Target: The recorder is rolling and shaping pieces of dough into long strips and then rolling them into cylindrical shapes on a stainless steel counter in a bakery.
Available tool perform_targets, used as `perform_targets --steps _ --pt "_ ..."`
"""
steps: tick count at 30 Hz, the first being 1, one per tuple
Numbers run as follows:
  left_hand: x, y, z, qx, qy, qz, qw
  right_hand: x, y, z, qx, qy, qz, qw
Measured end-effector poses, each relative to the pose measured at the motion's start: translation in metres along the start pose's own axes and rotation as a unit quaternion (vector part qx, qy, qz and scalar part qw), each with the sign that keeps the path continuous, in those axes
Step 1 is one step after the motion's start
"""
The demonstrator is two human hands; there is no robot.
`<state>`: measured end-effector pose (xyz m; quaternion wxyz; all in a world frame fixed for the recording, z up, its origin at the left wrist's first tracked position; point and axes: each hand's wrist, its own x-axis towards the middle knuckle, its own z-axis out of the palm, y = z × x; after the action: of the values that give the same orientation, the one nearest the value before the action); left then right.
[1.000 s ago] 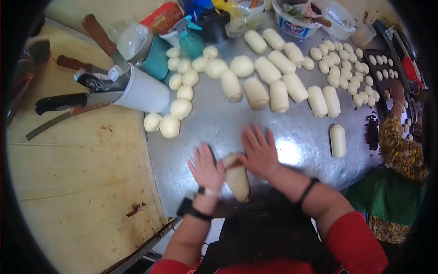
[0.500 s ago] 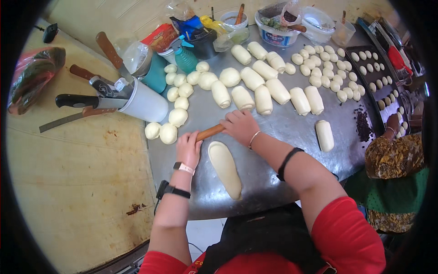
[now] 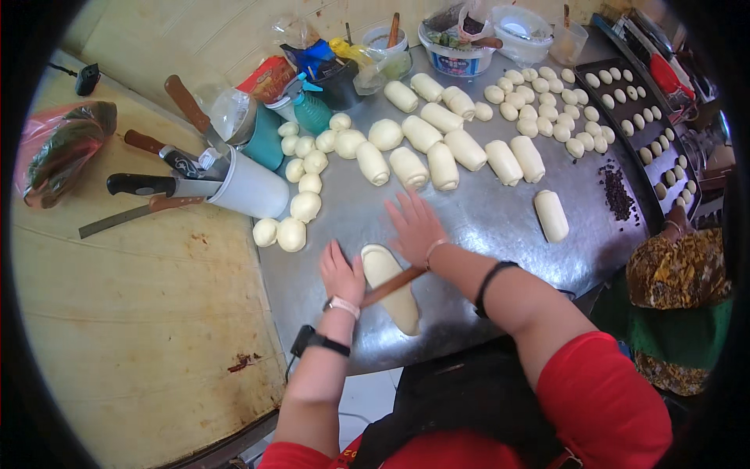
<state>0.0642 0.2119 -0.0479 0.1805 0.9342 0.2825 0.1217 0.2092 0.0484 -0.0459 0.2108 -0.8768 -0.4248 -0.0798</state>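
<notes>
Crossing dough (image 3: 381, 266): rolling pin (image 3: 395, 286), partly hidden

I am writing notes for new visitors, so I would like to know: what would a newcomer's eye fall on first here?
Probably the brown rolling pin across the flattened dough, near the table's front edge. Next may come the plump pale rolls grouped beyond it, then the knives leaning out of a white tub at left.

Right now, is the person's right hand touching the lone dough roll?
Apart: the head view shows bare metal table between the right hand and the lone dough roll.
</notes>
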Motion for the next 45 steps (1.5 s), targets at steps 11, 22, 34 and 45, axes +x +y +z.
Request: perform_targets --steps 11,22,34,45 --pt "-0.209 0.058 -0.042 0.047 -0.168 0.069 0.982 -0.212 -0.011 -0.086 0.03 -0.173 -0.067 0.982" --pt "-0.087 0.05 -0.045 -0.274 -0.055 -0.114 0.953 -0.196 0.027 -0.132 0.193 -0.071 0.219 0.954" --pt "-0.018 0.048 -0.06 -0.221 -0.326 0.038 0.919 -0.101 0.004 -0.112 0.243 -0.117 0.07 0.96" --pt "0.003 0.089 -0.2 -0.354 -0.258 0.015 0.899 0.017 -0.083 -0.163 0.463 -0.16 -0.051 0.87"
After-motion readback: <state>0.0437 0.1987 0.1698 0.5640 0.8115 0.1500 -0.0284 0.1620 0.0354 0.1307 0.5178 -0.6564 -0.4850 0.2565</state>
